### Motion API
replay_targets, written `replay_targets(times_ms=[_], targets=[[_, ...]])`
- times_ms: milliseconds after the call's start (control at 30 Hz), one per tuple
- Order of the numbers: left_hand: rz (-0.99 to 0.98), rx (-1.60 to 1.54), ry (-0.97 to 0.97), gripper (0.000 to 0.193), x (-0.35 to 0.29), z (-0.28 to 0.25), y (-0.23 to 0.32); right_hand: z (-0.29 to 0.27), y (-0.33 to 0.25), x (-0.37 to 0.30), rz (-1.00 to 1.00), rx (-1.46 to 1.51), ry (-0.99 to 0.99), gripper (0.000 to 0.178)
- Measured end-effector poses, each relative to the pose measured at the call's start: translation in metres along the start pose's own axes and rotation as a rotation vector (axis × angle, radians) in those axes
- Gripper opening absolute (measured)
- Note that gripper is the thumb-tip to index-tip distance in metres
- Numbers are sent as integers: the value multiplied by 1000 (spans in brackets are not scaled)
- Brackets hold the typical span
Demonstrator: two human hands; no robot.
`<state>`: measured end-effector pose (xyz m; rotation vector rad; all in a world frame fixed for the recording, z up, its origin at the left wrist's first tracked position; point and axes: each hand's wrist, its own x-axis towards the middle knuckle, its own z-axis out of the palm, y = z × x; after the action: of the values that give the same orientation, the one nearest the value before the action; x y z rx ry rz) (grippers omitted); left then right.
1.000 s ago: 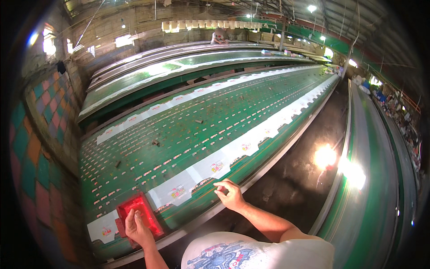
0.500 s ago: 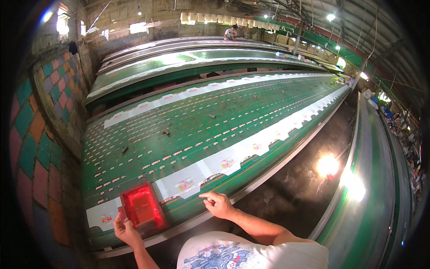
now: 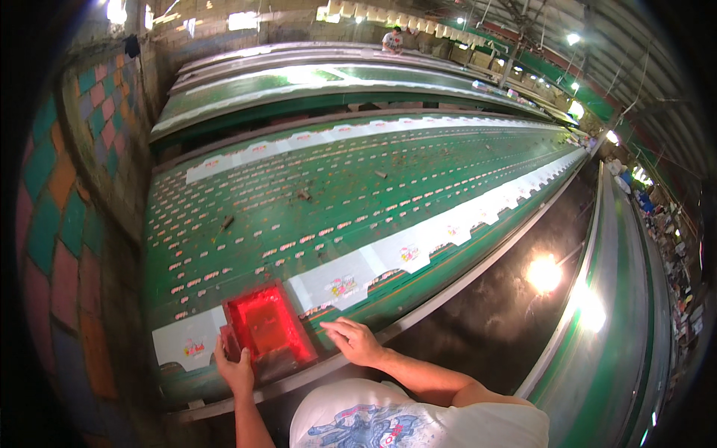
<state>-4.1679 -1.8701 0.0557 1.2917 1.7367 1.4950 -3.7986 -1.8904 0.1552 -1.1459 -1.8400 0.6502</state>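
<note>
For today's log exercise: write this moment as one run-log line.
left hand: holds red screen frame | right hand: flat on green table | white fabric pieces: in row

We stood in a long shed where green desks (image 3: 388, 201) ran far back, a checkered tile wall (image 3: 67, 224) rose at left, and lamps glared off the dark wet floor (image 3: 493, 328).
</note>
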Motion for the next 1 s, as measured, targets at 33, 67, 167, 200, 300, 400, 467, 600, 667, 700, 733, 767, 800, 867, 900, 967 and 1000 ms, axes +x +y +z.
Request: replay_targets(times_ms=[33, 67, 167, 200, 300, 400, 467, 600, 667, 700, 733, 767, 800, 867, 900, 967, 1000], targets=[[18, -7, -7, 88, 2, 3, -3, 10, 0, -2, -14, 24, 7, 42], [23, 7, -10, 89, 2, -1, -7, 18, -5, -4, 3, -54, -39, 46], [-31, -47, -80, 89, 8, 1, -2, 32, -1, -15, 134, -85, -104, 55], [-27, -6, -87, 89, 8, -1, 5, 38, 0, -20, 168, -82, -115, 59], [-89, 11, -83, 91, 10, -2, 6, 50, 3, -27, 313, -17, -194, 67], [-139, -110, -71, 93, 14, 1, 9, 58, 4, -22, 490, 215, -271, 66], [-211, -208, -51, 95, 14, 5, 16, 60, 4, -21, 563, 302, -326, 66], [-220, -193, 4, 96, 11, 15, 45, 54, 7, -20, 565, 337, -316, 65], [-109, -137, 10, 95, 6, 26, 54, 45, 18, -26, 567, 375, -286, 66], [-102, -159, 8, 95, 3, 38, 59, 38, 26, -29, 549, 376, -241, 63], [-96, -180, 7, 95, -2, 54, 66, 28, 34, -33, 533, 358, -208, 63], [-89, -202, 8, 94, -7, 72, 72, 16, 41, -35, 516, 338, -177, 63], [-93, -247, 6, 93, -12, 90, 74, 1, 44, -33, 522, 303, -157, 63], [-109, -238, -17, 95, -23, 130, 81, -25, 66, -40, 532, 269, -91, 61], [-122, -248, -20, 95, -29, 149, 86, -38, 78, -43, 540, 261, -62, 60], [-108, -248, -19, 96, -42, 188, 81, -66, 100, -47, 553, 255, -23, 57], [-157, -268, -23, 97, -47, 204, 87, -78, 111, -50, 556, 264, -12, 57]])
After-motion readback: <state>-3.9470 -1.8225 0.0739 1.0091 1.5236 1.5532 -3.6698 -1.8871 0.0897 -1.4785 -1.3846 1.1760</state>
